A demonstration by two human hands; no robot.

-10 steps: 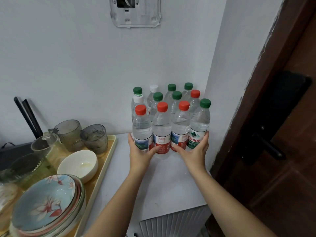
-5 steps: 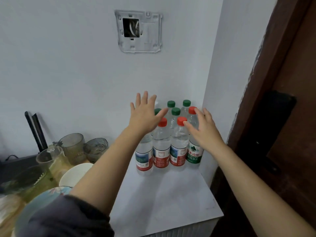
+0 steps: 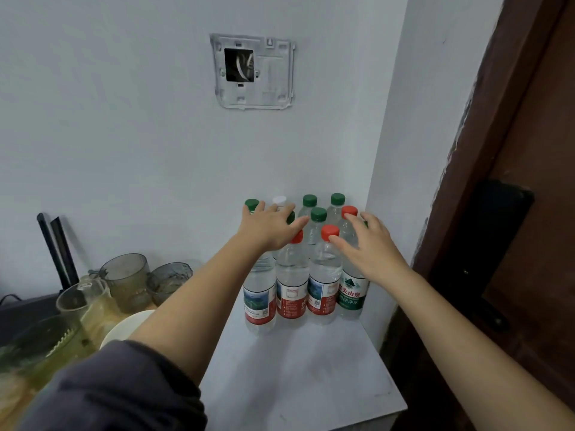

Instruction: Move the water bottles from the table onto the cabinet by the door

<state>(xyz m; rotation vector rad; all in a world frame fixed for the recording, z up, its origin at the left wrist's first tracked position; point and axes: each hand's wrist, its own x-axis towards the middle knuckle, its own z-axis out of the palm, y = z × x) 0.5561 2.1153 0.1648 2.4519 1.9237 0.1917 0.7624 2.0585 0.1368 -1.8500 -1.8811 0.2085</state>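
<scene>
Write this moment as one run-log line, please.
water bottles: upright on cabinet | left hand: open above them | right hand: open above them

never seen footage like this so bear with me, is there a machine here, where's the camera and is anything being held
There is no machine: these are a person's two bare hands. The one picture comes from a camera worn on the head, looking forward and down. The left hand and right hand reach out, fingers spread, over the caps of a cluster of bottles. These stand upright on a white cabinet in the corner beside a brown door. To the left are cups and a bowl. Neither hand holds anything; whether they touch the caps I cannot tell.
</scene>
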